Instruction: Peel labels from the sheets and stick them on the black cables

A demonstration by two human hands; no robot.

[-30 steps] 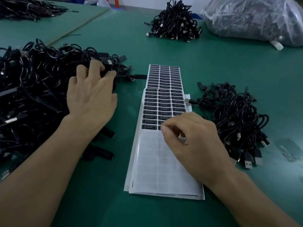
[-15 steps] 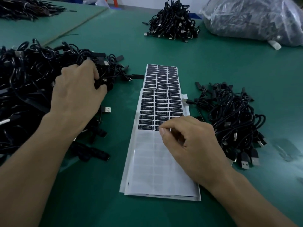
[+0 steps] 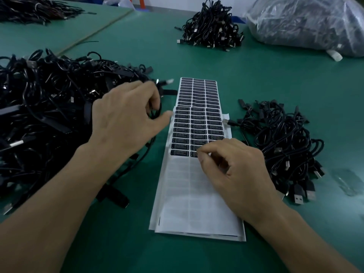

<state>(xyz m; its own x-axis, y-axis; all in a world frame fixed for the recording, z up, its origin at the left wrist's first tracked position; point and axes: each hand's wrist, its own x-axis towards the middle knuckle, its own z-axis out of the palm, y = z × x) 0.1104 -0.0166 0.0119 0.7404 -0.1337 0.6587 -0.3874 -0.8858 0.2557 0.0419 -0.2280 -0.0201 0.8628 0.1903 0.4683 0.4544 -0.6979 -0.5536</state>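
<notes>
- Pinching with thumb and forefinger, the right hand [image 3: 236, 170] is working at the edge of a small black rectangular label [image 3: 192, 154]. This label is sitting in the lowest filled row of the white paper label sheets [image 3: 189, 198], which are lying stacked in the middle of the green table [image 3: 275, 79].
- The fingers of the left hand [image 3: 126, 121] are curling round a thin black cable [image 3: 157, 110] at the edge of the big tangled pile of black cables [image 3: 49, 99], just beside the left edge of the sheets.
- I am judging that the peeling step is in hand, and that a cable is being made ready at the same time.
- The next move is calling for lifting the label clean off its backing without folding it, then bringing the label and the cable together.
- White writing on each label is reading "LED CONTROLLER"; the smaller lines under it are too small for reading.
- A smaller heap of black cables [image 3: 281, 142] is lying right of the sheets; whether these are carrying labels, I cannot tell.
</notes>
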